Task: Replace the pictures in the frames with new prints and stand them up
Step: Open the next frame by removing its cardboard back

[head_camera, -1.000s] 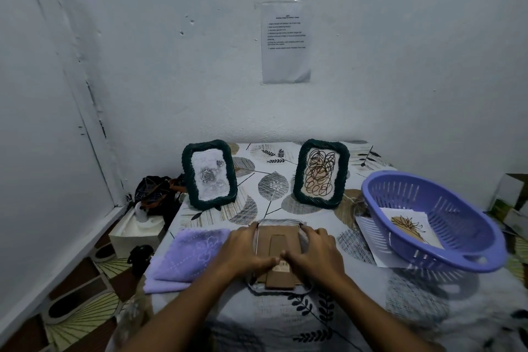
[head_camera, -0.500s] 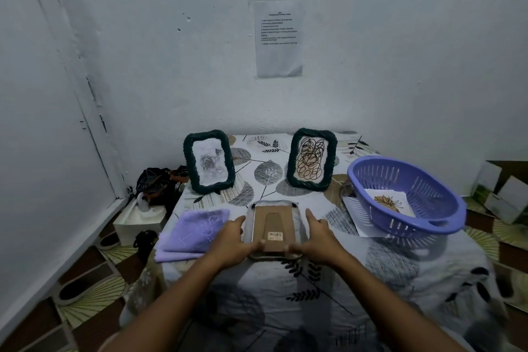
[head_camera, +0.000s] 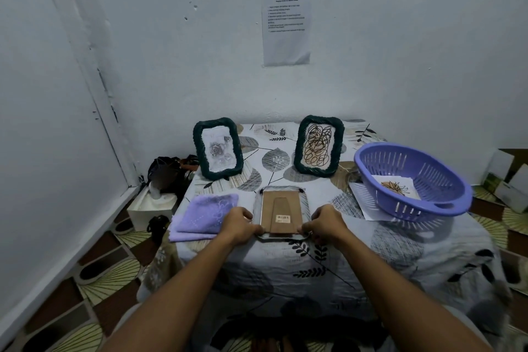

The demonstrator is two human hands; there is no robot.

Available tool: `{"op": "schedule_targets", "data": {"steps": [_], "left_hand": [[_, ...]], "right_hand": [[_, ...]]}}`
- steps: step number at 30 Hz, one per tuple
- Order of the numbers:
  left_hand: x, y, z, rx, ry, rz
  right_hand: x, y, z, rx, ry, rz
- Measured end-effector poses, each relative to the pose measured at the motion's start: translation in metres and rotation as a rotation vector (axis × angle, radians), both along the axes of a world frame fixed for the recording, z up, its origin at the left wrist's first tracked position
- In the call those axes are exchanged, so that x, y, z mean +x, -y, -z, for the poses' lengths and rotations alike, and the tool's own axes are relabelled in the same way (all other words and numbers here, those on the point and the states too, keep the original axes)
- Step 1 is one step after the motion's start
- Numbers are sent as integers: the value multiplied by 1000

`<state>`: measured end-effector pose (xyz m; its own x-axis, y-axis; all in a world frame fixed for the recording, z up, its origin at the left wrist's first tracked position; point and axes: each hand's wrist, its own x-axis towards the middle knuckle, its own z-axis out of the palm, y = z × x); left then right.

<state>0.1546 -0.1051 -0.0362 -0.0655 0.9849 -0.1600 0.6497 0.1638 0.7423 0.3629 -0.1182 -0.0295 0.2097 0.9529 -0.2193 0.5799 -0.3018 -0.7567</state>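
Table (head_camera: 328, 263): leaf-print cloth, against wall.
Frame (head_camera: 281, 213): face-down, backing up.
Left hand (head_camera: 238, 224), right hand (head_camera: 325, 223): each grip pinches a near corner.
Advice: lift evenly, keep backing seated.

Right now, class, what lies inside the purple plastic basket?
Inside the purple plastic basket lies a white print with a brown drawing. Anything beneath that print is hidden.

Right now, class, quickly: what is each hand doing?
Left hand: fingers curled, gripping the near left corner of the face-down frame.
Right hand: fingers curled, gripping the frame's near right corner.
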Motion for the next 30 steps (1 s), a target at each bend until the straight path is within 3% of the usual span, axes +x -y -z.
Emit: {"op": "schedule_targets", "data": {"steps": [15,30], "left_hand": [[1,-2,6,-6,141,-91],[-5,-11,8,13,84,-9]], "right_hand": [[3,-9,14,-2,-167,135],[6,-15,4,-65,-136,28]]}}
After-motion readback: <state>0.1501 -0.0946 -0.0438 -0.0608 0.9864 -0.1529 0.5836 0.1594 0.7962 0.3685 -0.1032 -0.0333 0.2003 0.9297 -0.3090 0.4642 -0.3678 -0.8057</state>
